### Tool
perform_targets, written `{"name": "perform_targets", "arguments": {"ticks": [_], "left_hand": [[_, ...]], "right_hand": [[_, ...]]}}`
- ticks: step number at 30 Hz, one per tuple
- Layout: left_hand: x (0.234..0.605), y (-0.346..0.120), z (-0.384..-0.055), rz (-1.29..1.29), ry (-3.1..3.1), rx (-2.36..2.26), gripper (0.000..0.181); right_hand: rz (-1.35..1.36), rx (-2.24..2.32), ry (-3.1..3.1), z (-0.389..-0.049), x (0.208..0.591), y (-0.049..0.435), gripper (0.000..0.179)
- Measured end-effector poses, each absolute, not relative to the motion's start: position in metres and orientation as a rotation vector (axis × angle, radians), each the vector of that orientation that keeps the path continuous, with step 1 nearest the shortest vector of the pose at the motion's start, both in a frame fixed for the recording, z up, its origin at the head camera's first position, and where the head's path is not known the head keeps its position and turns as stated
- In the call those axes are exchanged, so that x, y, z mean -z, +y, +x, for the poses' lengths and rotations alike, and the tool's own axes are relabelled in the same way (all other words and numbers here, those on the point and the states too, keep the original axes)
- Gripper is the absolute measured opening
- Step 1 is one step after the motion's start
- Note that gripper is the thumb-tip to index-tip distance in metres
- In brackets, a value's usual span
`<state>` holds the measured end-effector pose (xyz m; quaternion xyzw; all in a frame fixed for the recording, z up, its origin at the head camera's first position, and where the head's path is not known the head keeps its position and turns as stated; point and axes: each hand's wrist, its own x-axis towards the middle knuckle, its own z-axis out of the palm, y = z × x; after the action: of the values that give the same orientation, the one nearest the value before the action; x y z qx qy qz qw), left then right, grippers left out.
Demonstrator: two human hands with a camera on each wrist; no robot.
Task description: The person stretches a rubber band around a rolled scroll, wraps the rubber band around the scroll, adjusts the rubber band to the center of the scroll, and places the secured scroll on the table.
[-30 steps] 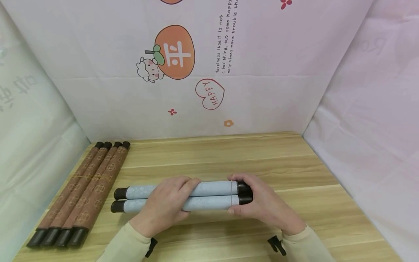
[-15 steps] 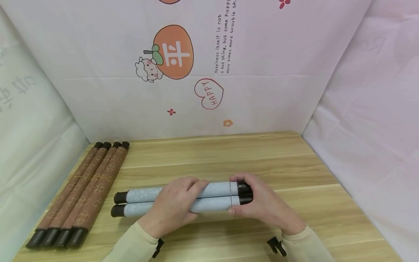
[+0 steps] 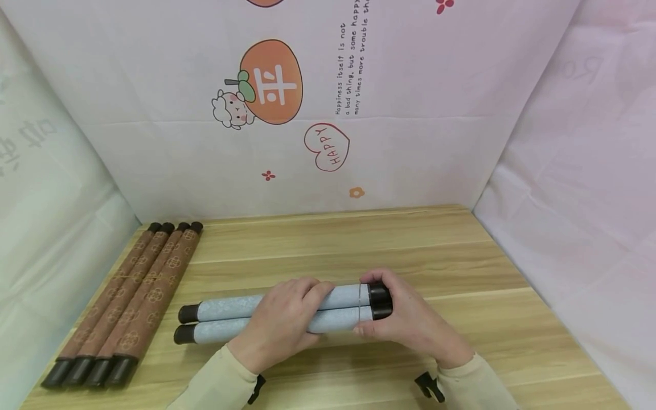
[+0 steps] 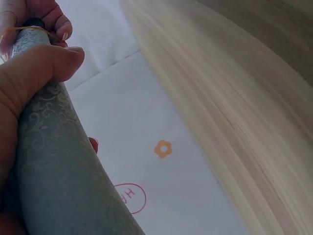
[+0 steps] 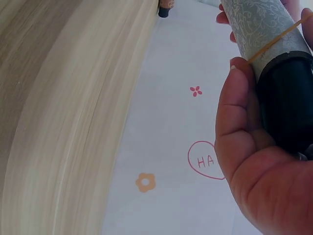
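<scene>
Two light blue scrolls [image 3: 225, 308] with black end knobs lie side by side above the wooden table. My left hand [image 3: 284, 319] grips them around the middle, its thumb along the near side. At their right end, my right hand [image 3: 412, 322] curls around the black knobs. A thin rubber band [image 5: 276, 41] circles both scrolls just short of these knobs, with the right fingertips pinching at it on either side. In the left wrist view, the patterned scroll [image 4: 63, 161] fills the palm, and the band shows at the far end.
Several brown patterned scrolls [image 3: 154, 293] with black knobs lie bound together at the table's left edge. Printed white cloth [image 3: 410, 142] walls the back and both sides of the wooden table [image 3: 328, 245].
My left hand has slid right along the blue scrolls, and their left ends have dipped slightly nearer. The right hand and the rubber band have shifted a little to the left.
</scene>
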<state>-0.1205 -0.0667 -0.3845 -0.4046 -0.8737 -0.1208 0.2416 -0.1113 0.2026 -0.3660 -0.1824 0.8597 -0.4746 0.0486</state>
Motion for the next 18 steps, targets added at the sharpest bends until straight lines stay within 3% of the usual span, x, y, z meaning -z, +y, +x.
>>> {"name": "perform_targets", "arguments": {"ticks": [11, 18], "left_hand": [[0.380, -0.058, -0.118, -1.141, -2.541, 0.260, 0.123], [0.383, -0.056, -0.118, -1.143, -2.588, 0.298, 0.118]], "right_hand": [[-0.638, 1.385, 2.657, -0.111, 0.368, 0.199, 0.081], [-0.621, 1.345, 2.693, -0.109, 0.368, 0.197, 0.089]]}}
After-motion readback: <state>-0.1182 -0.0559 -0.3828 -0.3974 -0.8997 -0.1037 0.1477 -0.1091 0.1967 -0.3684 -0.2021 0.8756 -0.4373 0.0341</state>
